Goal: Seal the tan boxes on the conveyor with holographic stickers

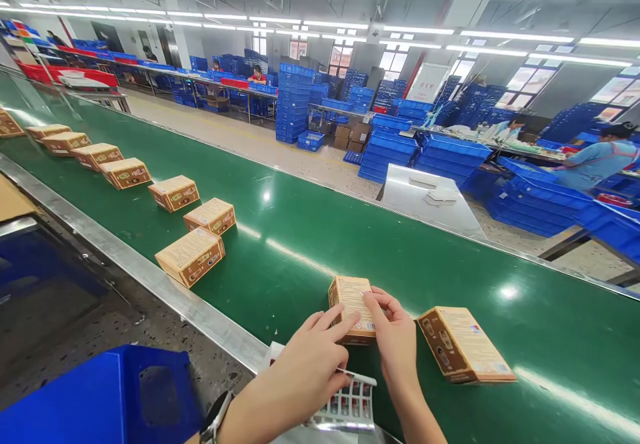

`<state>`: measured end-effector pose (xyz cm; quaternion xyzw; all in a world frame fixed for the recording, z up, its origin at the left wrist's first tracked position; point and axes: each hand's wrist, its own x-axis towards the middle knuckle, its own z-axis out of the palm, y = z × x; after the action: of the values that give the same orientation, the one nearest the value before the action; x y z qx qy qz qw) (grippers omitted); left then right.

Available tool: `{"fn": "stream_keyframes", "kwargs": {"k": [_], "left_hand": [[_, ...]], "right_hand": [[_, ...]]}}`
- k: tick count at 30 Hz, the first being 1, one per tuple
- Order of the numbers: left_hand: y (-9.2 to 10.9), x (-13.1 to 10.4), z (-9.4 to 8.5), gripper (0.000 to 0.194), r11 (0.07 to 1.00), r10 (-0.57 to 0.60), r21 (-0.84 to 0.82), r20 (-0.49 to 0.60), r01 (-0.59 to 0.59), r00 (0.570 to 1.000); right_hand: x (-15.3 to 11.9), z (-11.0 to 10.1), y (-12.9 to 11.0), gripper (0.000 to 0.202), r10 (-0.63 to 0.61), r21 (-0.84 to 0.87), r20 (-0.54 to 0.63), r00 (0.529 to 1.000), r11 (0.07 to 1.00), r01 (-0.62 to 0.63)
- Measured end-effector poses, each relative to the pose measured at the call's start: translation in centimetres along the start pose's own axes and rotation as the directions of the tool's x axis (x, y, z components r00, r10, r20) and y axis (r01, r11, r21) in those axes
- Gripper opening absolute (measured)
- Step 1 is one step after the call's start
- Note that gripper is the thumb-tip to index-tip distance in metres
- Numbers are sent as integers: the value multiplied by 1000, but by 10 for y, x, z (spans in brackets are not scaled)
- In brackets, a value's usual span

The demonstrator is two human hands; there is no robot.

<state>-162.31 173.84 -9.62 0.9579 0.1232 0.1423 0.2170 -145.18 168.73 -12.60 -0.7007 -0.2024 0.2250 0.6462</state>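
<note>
A brown and cream printed carton (350,301) rests on the green conveyor belt in front of me. My right hand (395,331) is closed around its right side, with the thumb pressed on the top face. My left hand (310,357) reaches over from the left, its forefinger and another finger touching the carton's top. Its lower fingers are curled on a sheet of stickers (350,404) with a white grid, partly hidden beneath that hand. To the right lies another carton (465,344), untouched.
Several similar cartons (193,254) stand along the belt (280,211) to the left. The belt's metal edge (200,314) runs along the near side, beside a blue bin (95,397). Beyond are stacked blue crates (293,101), a metal chute (425,197) and a seated person (595,157).
</note>
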Motion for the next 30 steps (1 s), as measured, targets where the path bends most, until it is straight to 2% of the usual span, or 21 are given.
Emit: {"fn": "stream_keyframes", "kwargs": {"k": [2,4,6,8,11,12,14,16,18,19,20,21,22,25,27,28,30], "left_hand": [[1,2,4,18,1000,14,2,-3,-14,1000],[3,5,7,18,1000,22,-1,7,-22,1000],[6,7,9,18,999,31,-9,31,-31,999],[9,10,11,19,999,42,-18,53,-42,998],[13,9,8,18,995,68,-72,50,-65,996],[14,7,5,16,993,64,-105,42,-59,997],[17,3,-5,12,984,4,-177,40,3,999],[19,-3,-18,9,966,-105,-231,72,119,992],[21,-9,-33,12,941,-202,-256,106,223,974],[21,-12,-39,14,930,-235,-262,112,257,965],[21,-14,-45,15,921,-261,-269,109,281,959],[20,-17,-50,15,911,-283,-283,102,301,954],[19,-19,-55,15,898,-305,-301,98,320,947],[15,-27,-65,18,864,-378,-313,113,394,919],[12,-33,-69,13,865,-411,-258,125,430,903],[11,-36,-70,12,873,-418,-220,125,436,900],[9,-41,-71,13,885,-424,-158,115,438,898]], "right_hand": [[-2,-6,-5,36,-127,-205,-15,992,971,121],[-4,-12,-10,32,-258,-383,-1,966,893,238],[-4,-16,-14,30,-331,-475,4,944,830,293],[0,-20,-16,40,-319,-514,-24,947,817,262],[10,-29,-18,59,-232,-548,-74,970,822,155],[12,-33,-19,58,-234,-561,-74,969,814,153],[10,-40,-26,50,-316,-575,-67,946,788,223],[-3,-45,-35,42,-396,-538,-3,918,775,333],[-22,-49,-47,36,-355,-417,234,905,805,423],[-31,-49,-52,34,-302,-347,393,869,826,444],[-39,-49,-57,33,-247,-292,537,807,843,453],[-46,-49,-60,32,-205,-261,641,740,849,461],[-51,-48,-62,31,-181,-250,698,693,844,474],[-56,-43,-62,26,-195,-277,730,656,793,543],[-56,-38,-58,25,-271,-273,732,626,725,632],[-56,-35,-56,23,-329,-260,737,590,668,697],[-57,-26,-54,20,-466,-224,751,467,486,845]]}}
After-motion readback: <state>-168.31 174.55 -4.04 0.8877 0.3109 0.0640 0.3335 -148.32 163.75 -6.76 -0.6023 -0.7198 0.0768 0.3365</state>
